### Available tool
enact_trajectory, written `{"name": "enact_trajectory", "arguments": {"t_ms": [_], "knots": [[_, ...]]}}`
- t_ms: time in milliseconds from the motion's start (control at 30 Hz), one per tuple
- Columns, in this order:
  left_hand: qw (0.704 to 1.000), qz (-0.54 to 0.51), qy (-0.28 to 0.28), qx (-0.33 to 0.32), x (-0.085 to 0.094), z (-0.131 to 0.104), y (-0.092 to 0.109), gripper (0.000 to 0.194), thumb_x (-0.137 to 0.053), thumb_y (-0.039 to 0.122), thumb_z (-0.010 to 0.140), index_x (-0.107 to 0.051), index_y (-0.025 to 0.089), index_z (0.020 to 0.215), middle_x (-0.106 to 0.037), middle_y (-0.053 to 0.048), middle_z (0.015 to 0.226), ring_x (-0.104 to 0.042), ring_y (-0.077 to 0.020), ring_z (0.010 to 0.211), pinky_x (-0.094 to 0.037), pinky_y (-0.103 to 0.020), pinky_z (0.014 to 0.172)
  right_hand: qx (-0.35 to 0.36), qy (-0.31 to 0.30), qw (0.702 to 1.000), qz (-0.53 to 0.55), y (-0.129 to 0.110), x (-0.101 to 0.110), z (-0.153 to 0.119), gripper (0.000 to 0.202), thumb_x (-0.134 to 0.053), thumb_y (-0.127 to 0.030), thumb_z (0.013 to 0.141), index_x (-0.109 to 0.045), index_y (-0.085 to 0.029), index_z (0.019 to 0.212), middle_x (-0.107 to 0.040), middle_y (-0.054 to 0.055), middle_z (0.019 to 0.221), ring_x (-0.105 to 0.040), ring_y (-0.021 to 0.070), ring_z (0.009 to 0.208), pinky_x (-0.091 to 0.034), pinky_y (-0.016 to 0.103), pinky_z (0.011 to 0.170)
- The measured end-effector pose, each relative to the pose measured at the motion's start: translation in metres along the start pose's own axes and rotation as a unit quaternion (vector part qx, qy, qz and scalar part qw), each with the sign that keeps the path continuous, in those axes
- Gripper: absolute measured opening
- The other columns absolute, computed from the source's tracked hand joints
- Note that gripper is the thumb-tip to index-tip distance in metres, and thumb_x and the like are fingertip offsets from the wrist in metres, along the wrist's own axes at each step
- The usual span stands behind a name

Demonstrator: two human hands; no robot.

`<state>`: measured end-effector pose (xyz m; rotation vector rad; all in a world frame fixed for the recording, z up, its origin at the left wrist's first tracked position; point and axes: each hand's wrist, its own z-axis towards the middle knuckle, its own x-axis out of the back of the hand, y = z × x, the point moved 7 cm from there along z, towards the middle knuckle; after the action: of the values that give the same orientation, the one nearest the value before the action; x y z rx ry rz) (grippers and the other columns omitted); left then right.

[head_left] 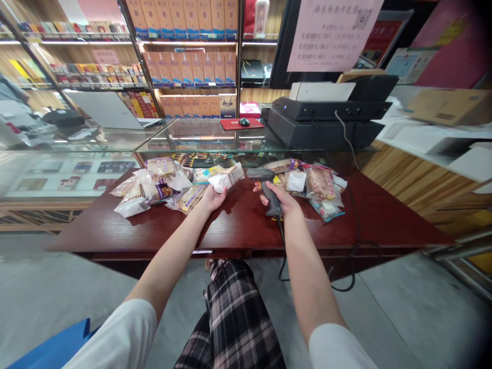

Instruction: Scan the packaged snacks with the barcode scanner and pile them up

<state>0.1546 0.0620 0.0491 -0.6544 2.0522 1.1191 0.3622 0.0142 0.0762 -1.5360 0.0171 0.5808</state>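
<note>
My left hand (216, 198) is closed on a white packaged snack bag (226, 178) with red stripes, raised a little over the dark red desk (230, 233). In my right hand (280, 199) is a dark grey barcode scanner (271, 197), gripped by its handle with its head pointing left toward the bag. The scanner's cord hangs down past the desk's front edge. Left of my left hand lies a pile of packaged snacks (159, 179), with a flat yellow-labelled packet (191, 198) beside it. Behind and right of the scanner sits a second group of packaged snacks (321, 183).
Behind the desk stands a glass display counter (184, 134) with a mouse (244, 122) on a red pad. A black cash drawer (323, 128) and a monitor with a pink sign (332, 33) are at right. The black cable (351, 277) loops over the desk's front right.
</note>
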Motion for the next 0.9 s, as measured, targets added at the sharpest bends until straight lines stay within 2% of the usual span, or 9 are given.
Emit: {"name": "enact_trajectory", "arguments": {"t_ms": [167, 400, 533, 733, 900], "knots": [[1.000, -0.003, 0.003, 0.009, -0.0009, -0.0001, -0.0016, 0.037, -0.035, 0.023, 0.101, -0.058, 0.013, 0.128, -0.069, -0.004, 0.068, -0.061, -0.0096, 0.047, -0.053, -0.015, 0.046, -0.006, 0.005, 1.000, -0.005, 0.0011, -0.0002, 0.0001, 0.036, -0.065, -0.048, 0.084, -0.063, -0.017, 0.101, -0.072, 0.008, 0.097, -0.048, 0.0073, 0.047, -0.041, 0.025, 0.045], [1.000, -0.013, 0.004, -0.013, -0.0070, -0.0040, -0.0018, 0.039, -0.029, 0.022, 0.103, -0.058, 0.014, 0.128, -0.069, -0.003, 0.069, -0.065, -0.0105, 0.053, -0.055, -0.016, 0.049, -0.009, -0.009, 1.000, 0.028, 0.0003, -0.0058, 0.0012, 0.032, -0.065, -0.044, 0.084, -0.061, -0.016, 0.099, -0.061, 0.000, 0.081, -0.039, 0.0043, 0.044, -0.036, 0.022, 0.043], [1.000, -0.010, 0.001, -0.002, -0.0053, -0.0025, -0.0028, 0.040, -0.031, 0.023, 0.102, -0.057, 0.014, 0.131, -0.070, -0.004, 0.071, -0.065, -0.0106, 0.053, -0.054, -0.016, 0.049, -0.007, -0.012, 0.999, 0.036, -0.0002, -0.0071, 0.0010, 0.031, -0.065, -0.044, 0.084, -0.061, -0.016, 0.098, -0.059, -0.001, 0.078, -0.037, 0.0040, 0.043, -0.034, 0.022, 0.042], [1.000, -0.007, -0.017, 0.015, -0.0050, -0.0012, -0.0035, 0.039, -0.032, 0.023, 0.102, -0.057, 0.014, 0.131, -0.071, -0.005, 0.073, -0.065, -0.0110, 0.053, -0.055, -0.016, 0.048, -0.002, 0.023, 1.000, 0.016, 0.0005, 0.0009, 0.0014, 0.029, -0.063, -0.042, 0.085, -0.061, -0.017, 0.098, -0.070, 0.008, 0.098, -0.042, 0.0055, 0.045, -0.038, 0.024, 0.044], [1.000, 0.008, -0.014, 0.014, -0.0061, -0.0033, -0.0032, 0.038, -0.031, 0.025, 0.102, -0.058, 0.015, 0.127, -0.070, -0.004, 0.070, -0.061, -0.0097, 0.046, -0.052, -0.015, 0.044, -0.008, 0.030, 0.999, 0.007, 0.0010, 0.0024, 0.0024, 0.030, -0.062, -0.043, 0.086, -0.062, -0.018, 0.101, -0.072, 0.010, 0.107, -0.043, 0.0060, 0.045, -0.039, 0.024, 0.043]]}}
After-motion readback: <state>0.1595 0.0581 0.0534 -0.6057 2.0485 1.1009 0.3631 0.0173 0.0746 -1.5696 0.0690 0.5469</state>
